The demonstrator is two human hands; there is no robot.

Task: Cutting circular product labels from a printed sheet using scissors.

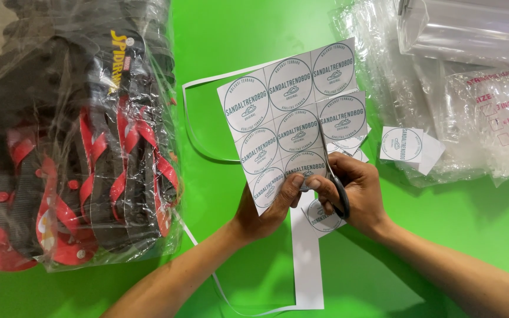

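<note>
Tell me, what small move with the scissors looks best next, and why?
Probably close the scissors a little further up the gap between two columns of round labels. The right hand has the blades partway into the sheet of labels, while the left hand steadies its lower edge, and uncut labels remain above.

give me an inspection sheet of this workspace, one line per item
surface: bright green table, lit evenly.
job's things: white sheet of round labels held up off the table; scissors cutting into its lower right part.
clutter: cut label squares, a trimmed paper strip and a thin curled offcut.
grips: left hand pinches the sheet's lower edge; right hand grips the scissors.
cables: nothing seen.
surroundings: clear bag of red and black sandals on the left; stack of clear plastic bags on the right.
</note>
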